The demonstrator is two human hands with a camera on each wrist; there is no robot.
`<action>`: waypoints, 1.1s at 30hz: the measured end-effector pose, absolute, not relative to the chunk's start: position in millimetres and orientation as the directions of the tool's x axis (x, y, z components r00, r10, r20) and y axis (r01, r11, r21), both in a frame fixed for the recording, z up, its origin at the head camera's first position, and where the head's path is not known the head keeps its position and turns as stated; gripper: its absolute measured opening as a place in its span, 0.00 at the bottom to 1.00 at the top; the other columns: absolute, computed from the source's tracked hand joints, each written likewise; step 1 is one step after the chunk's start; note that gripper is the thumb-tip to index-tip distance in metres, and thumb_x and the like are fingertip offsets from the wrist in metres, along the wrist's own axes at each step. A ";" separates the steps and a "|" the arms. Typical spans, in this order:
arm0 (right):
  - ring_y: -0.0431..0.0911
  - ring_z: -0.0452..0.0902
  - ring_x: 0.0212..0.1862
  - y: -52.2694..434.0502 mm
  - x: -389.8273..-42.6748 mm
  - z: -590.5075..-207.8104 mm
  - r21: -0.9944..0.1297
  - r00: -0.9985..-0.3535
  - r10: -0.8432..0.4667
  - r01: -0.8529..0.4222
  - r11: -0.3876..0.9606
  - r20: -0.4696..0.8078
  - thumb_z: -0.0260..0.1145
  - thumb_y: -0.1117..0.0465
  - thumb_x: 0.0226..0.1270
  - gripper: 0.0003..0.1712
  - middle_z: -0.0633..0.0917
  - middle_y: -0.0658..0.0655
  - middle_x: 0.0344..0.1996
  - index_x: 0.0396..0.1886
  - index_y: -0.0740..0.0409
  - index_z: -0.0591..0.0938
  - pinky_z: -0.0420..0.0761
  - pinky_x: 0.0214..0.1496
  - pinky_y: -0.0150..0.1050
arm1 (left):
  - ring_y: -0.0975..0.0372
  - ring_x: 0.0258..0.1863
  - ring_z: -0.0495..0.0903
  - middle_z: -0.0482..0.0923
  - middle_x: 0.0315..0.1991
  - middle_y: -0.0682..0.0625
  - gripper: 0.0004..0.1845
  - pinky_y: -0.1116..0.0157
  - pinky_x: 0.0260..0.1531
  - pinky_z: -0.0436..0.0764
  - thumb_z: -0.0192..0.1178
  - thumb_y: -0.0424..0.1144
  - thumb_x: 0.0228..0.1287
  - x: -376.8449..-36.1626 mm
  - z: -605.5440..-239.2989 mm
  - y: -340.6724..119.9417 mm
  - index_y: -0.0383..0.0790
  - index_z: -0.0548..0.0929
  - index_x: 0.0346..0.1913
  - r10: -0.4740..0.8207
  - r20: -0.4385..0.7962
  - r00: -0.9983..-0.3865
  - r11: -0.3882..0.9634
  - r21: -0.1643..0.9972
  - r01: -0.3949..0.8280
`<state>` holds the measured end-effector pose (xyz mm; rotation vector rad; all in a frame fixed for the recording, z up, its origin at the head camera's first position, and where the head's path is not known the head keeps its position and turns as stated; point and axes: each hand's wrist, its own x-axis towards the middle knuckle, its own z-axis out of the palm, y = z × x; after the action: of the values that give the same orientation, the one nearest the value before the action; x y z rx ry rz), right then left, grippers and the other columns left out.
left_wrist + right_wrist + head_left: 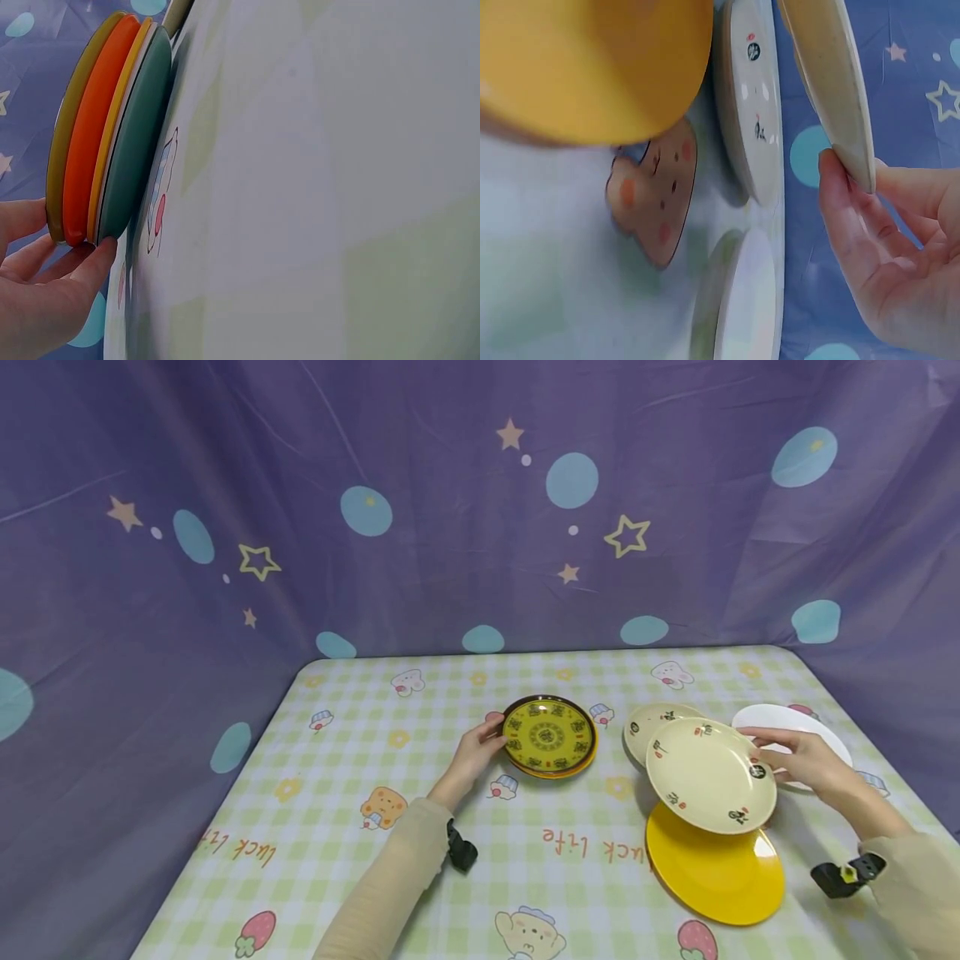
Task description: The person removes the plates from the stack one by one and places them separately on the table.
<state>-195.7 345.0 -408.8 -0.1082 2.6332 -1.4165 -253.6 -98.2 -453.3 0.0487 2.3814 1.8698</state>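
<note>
Toward the right edge of the table (352,793), a cream plate with small red and black motifs (708,774) is held tilted and clear of the cloth, its rim pinched between the thumb and fingers of the right hand (806,762). It hangs over the far part of a plain yellow plate (716,872); a second cream plate (651,724) lies just behind it and a white plate (813,727) beside the hand. Near the middle of the table, a small stack of plates (549,737), topped by a yellow patterned one, is touched at its left rim by the left hand (474,758), fingers curled against the edge.

The lifted plate is gripped only at one rim, so it could probably slip and strike the plates below. The stack could be nudged askew by the fingers at its edge.

The table is covered with a green-checked cloth printed with cartoons. A purple drape with stars and blue dots (450,510) is hung behind it.
</note>
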 end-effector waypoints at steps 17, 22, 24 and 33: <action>0.31 0.76 0.33 418.6 -190.8 -452.9 -0.841 -0.982 -0.128 0.051 0.539 -0.142 0.59 0.51 0.60 0.18 0.73 0.25 0.35 0.52 0.37 0.76 0.82 0.30 0.36 | 0.53 0.58 0.66 0.67 0.59 0.42 0.24 0.64 0.55 0.70 0.54 0.32 0.59 -254.3 -455.3 -97.7 0.41 0.68 0.60 0.074 -0.082 -0.994 0.252 0.966 -0.061; 0.31 0.76 0.33 437.6 -188.7 -467.8 -0.828 -0.984 -0.109 0.060 0.558 -0.144 0.59 0.48 0.60 0.22 0.70 0.26 0.37 0.55 0.40 0.74 0.82 0.29 0.38 | 0.53 0.58 0.66 0.66 0.59 0.41 0.24 0.64 0.55 0.70 0.53 0.32 0.60 -254.1 -454.6 -97.7 0.40 0.68 0.61 0.081 -0.069 -0.994 0.250 0.967 -0.046; 0.32 0.76 0.33 439.9 -184.4 -467.0 -0.823 -0.984 -0.103 0.065 0.565 -0.148 0.58 0.49 0.61 0.21 0.70 0.27 0.37 0.55 0.39 0.74 0.82 0.29 0.39 | 0.52 0.58 0.66 0.66 0.59 0.41 0.24 0.63 0.55 0.70 0.53 0.32 0.60 -254.0 -454.5 -97.6 0.39 0.67 0.61 0.088 -0.064 -0.994 0.245 0.969 -0.041; 0.24 0.71 0.31 440.0 -159.1 -449.0 -0.750 -0.980 -0.022 0.135 0.648 -0.196 0.56 0.47 0.62 0.15 0.69 0.26 0.33 0.49 0.28 0.74 0.81 0.30 0.39 | 0.49 0.59 0.64 0.63 0.60 0.37 0.24 0.60 0.56 0.69 0.52 0.30 0.61 -246.2 -440.2 -96.8 0.33 0.65 0.61 0.116 -0.072 -0.991 0.209 0.977 -0.047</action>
<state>-159.1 440.0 -449.0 0.0934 2.6784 -1.2420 -246.2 -96.8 -440.2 0.0677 2.3384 1.8972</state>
